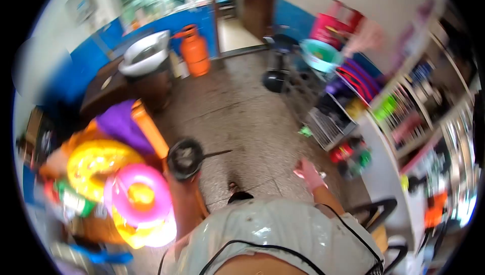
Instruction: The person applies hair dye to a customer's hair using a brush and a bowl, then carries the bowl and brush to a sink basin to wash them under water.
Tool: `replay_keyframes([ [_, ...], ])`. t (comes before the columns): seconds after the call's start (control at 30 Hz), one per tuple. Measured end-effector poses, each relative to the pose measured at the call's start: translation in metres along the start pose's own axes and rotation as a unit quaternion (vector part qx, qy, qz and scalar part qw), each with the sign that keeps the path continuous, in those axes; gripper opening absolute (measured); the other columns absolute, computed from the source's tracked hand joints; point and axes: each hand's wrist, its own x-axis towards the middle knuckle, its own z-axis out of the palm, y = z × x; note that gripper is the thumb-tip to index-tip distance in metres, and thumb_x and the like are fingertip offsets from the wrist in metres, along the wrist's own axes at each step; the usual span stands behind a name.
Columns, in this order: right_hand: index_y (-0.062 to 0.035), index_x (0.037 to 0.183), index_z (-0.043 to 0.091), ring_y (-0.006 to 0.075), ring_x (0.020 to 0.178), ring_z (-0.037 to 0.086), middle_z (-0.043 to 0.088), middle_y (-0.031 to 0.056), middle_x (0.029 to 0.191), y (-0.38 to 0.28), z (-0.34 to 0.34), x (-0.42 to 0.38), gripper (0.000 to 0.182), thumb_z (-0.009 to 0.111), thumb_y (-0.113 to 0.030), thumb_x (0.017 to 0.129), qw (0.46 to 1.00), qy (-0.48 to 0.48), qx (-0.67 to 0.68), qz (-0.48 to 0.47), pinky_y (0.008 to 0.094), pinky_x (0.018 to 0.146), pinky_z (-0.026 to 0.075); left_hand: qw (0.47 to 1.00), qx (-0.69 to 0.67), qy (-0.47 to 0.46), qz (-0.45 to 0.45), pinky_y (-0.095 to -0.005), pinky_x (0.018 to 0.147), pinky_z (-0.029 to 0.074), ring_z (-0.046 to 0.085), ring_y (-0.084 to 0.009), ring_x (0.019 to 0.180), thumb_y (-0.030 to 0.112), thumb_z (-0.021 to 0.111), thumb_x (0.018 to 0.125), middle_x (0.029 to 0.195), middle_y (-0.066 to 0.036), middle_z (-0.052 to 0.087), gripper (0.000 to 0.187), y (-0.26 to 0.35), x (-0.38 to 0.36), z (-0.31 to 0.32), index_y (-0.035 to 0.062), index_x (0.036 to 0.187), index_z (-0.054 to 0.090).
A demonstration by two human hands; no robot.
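My right hand [308, 172] hangs low over the floor at my right side, smeared by motion. Small white bits show at its edges, and I cannot make out whether it grips them or how its fingers are set. I cannot pick out my left hand. On my left, a dark round pan-like thing [185, 159] with a thin handle pointing right rests by an orange-framed chair [150, 129]. Beside that chair lie a pink swim ring [160, 186] and a yellow swim ring [83, 166], with a purple cloth [123, 122] behind them.
An orange gas cylinder [194, 53] and a white basin [146, 54] stand along the far wall. A black stool [277, 63] and a turquoise tub [322, 55] are ahead right. Packed shelves [414, 118] and a black armrest [376, 212] flank my right.
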Motion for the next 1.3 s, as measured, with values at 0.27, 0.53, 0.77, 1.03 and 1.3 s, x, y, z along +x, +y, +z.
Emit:
replay_keyframes([
  [0.27,-0.0043,0.082,0.049,0.0231,0.058,0.056,0.053,0.0103,0.07,-0.052,0.03,0.096,0.037,0.037,-0.039,0.089,0.986,0.084,-0.062,0.132,0.0315,0.049,0.045,0.999,-0.029,0.017,0.008,-0.047,0.089,0.041,0.047,-0.0263,0.11,0.053,0.024,0.089,0.122,-0.008,0.047,0.054,0.059,0.207,0.07,0.0136,0.124,0.039],
  [0.53,-0.0065,0.08,0.047,0.0214,0.051,0.056,0.056,0.0097,0.066,-0.147,0.126,0.263,0.04,0.034,-0.044,0.088,0.975,0.065,-0.135,0.164,0.0309,0.04,0.044,0.994,-0.069,0.055,0.069,-0.0455,0.084,0.045,0.05,-0.0268,0.105,0.051,0.03,0.088,0.118,-0.011,0.048,0.055,0.098,0.392,0.096,0.0075,0.121,0.039],
  [0.77,-0.0069,0.081,0.049,0.0207,0.05,0.057,0.059,0.0097,0.066,-0.303,0.257,0.449,0.038,0.037,-0.042,0.087,0.987,0.023,-0.133,0.083,0.0296,0.041,0.045,0.984,-0.101,0.104,0.101,-0.0479,0.087,0.043,0.048,-0.0299,0.107,0.052,0.028,0.089,0.122,-0.014,0.043,0.059,0.138,0.559,0.141,0.0054,0.124,0.034],
  [1.03,-0.0069,0.093,0.051,0.0204,0.059,0.057,0.061,0.0101,0.081,-0.471,0.46,0.608,0.041,0.037,-0.045,0.088,0.971,-0.065,-0.215,0.087,0.0319,0.049,0.047,0.953,-0.121,0.189,0.202,-0.0488,0.087,0.044,0.048,-0.0316,0.107,0.052,0.026,0.089,0.122,-0.013,0.044,0.058,0.226,0.694,0.139,0.0078,0.125,0.036],
  [1.3,-0.0065,0.102,0.049,0.0181,0.067,0.058,0.06,0.0081,0.084,-0.519,0.598,0.7,0.041,0.039,-0.044,0.088,0.957,-0.183,-0.213,0.077,0.031,0.06,0.047,0.957,0.01,0.257,0.134,-0.043,0.076,0.049,0.057,-0.0256,0.093,0.051,0.034,0.087,0.11,-0.008,0.053,0.05,0.362,0.892,0.082,0.012,0.117,0.044],
])
